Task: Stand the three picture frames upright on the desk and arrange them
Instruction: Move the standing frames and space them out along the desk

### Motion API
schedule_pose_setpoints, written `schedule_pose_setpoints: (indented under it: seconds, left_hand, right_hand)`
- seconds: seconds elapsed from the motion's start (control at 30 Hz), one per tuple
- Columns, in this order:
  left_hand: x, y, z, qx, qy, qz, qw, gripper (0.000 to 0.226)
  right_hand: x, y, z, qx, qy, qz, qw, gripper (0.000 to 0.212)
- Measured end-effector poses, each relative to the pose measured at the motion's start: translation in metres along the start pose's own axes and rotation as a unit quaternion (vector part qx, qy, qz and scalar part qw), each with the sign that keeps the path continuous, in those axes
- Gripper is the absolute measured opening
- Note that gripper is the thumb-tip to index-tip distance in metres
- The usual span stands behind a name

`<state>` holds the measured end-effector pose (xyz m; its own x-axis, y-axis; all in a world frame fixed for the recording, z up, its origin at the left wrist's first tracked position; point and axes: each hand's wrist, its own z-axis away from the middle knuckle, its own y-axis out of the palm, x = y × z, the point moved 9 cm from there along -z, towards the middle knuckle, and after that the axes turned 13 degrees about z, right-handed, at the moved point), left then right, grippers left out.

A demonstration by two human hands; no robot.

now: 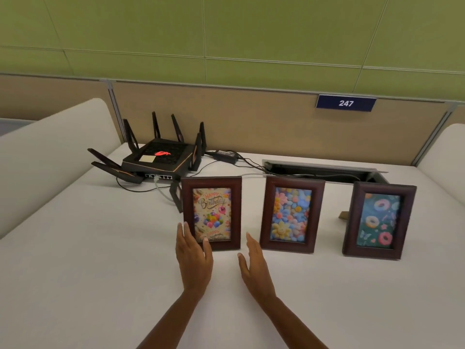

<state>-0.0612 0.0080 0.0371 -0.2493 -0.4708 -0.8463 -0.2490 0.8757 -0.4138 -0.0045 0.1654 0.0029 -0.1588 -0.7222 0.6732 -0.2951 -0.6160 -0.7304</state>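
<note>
Three dark brown picture frames stand upright in a row on the white desk (100, 273). The left frame (211, 197) shows a birthday card with balloons, the middle frame (292, 212) shows colourful flowers, and the right frame (380, 220) shows doughnuts on green. My left hand (193, 258) is open with straight fingers, and it overlaps the lower left corner of the birthday frame. Whether it touches the frame I cannot tell. My right hand (254, 263) is open, held edge-up just right of that frame's lower right corner, in the gap before the flower frame.
A black router (158, 157) with several antennas sits behind the birthday frame, one antenna close to its left edge. Cables and a power brick (225, 155) lie behind the frames, beside an open cable tray (322, 170). Low cream dividers (50, 152) flank the desk.
</note>
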Motion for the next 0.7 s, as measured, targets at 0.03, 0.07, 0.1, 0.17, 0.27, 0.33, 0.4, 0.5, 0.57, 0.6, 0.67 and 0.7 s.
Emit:
schedule_pose_setpoints:
  seconds: [0.03, 0.07, 0.1, 0.17, 0.27, 0.33, 0.4, 0.5, 0.57, 0.6, 0.67, 0.7]
  left_hand:
    - [0.011, -0.004, -0.005, 0.001, -0.028, 0.008, 1.000, 0.058]
    - [0.021, -0.008, -0.010, 0.005, -0.053, 0.021, 0.998, 0.057]
    - [0.030, -0.010, -0.013, 0.012, -0.075, 0.033, 0.997, 0.056]
    - [0.045, -0.010, -0.019, 0.037, -0.103, 0.058, 0.992, 0.054]
    - [0.055, -0.004, -0.026, 0.101, -0.109, 0.094, 0.984, 0.050]
    - [0.055, 0.004, -0.031, 0.151, -0.105, 0.126, 0.975, 0.045]
    - [0.052, 0.011, -0.035, 0.195, -0.109, 0.156, 0.962, 0.042]
    - [0.051, 0.017, -0.042, 0.224, -0.132, 0.202, 0.944, 0.039]
    - [0.052, 0.017, -0.047, 0.225, -0.147, 0.229, 0.936, 0.036]
    - [0.053, 0.015, -0.050, 0.224, -0.151, 0.240, 0.932, 0.035]
    - [0.054, 0.012, -0.056, 0.227, -0.154, 0.263, 0.925, 0.034]
    - [0.054, 0.010, -0.059, 0.229, -0.155, 0.273, 0.921, 0.033]
  right_hand:
    - [0.000, 0.004, -0.002, -0.002, 0.021, -0.024, 0.999, 0.053]
    - [0.000, 0.007, -0.004, -0.006, 0.041, -0.042, 0.998, 0.054]
    - [0.000, 0.009, -0.006, -0.011, 0.058, -0.055, 0.997, 0.055]
    - [0.001, 0.011, -0.010, -0.020, 0.083, -0.076, 0.993, 0.055]
    - [0.004, 0.012, -0.020, -0.026, 0.099, -0.087, 0.991, 0.053]
    - [0.005, 0.012, -0.027, -0.025, 0.111, -0.092, 0.989, 0.049]
    - [0.000, 0.011, -0.035, -0.021, 0.137, -0.117, 0.983, 0.043]
    - [-0.007, 0.008, -0.046, 0.010, 0.170, -0.164, 0.972, 0.034]
    - [-0.005, 0.009, -0.052, 0.042, 0.170, -0.188, 0.966, 0.031]
    - [-0.001, 0.010, -0.055, 0.058, 0.162, -0.198, 0.965, 0.029]
    - [0.011, 0.014, -0.060, 0.089, 0.143, -0.220, 0.961, 0.024]
    - [0.017, 0.017, -0.061, 0.100, 0.140, -0.233, 0.957, 0.022]
